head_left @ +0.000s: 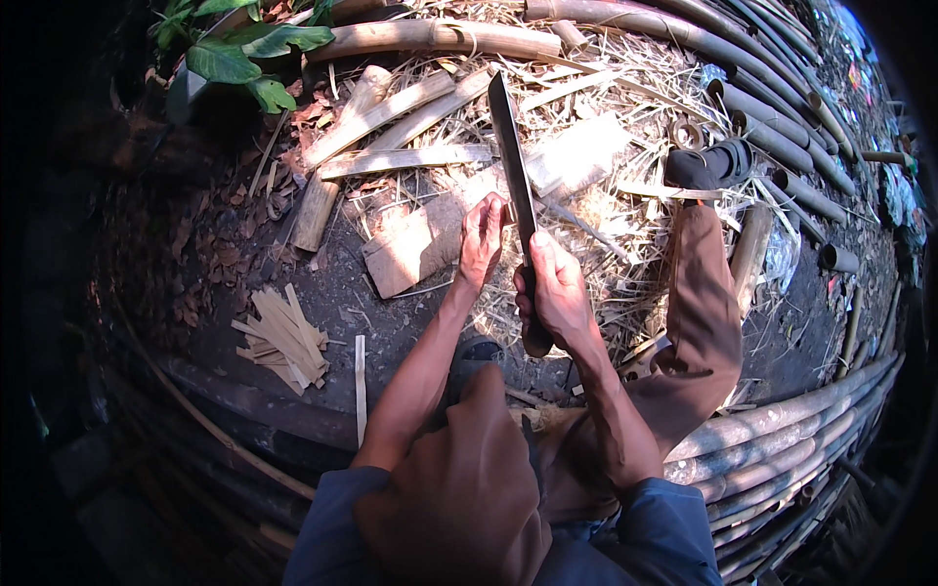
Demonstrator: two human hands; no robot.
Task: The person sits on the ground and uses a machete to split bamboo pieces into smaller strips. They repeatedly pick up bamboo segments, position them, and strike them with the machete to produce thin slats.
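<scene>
A machete [515, 156] with a long dark blade points away from me, its tip over the bamboo litter. Its dark handle is wrapped by my right hand [559, 291], which is closed on it. Just left of the blade, my left hand [481, 239] is closed, with its fingertips pinched together close to the blade's edge. Whatever it holds is mostly hidden; a small pale bit shows at the fingertips. Beneath both hands lies a flat wooden board [405, 256], partly in bright sun. A pile of thin split bamboo strips [285, 337] rests on the ground left of my left forearm.
Split bamboo pieces [405, 159] and shavings [611, 83] litter the ground ahead. Long bamboo poles [645, 24] lie along the far side, and more poles [772, 430] lie at right. A leafy plant [230, 59] stands far left. My right leg [699, 303] stretches forward.
</scene>
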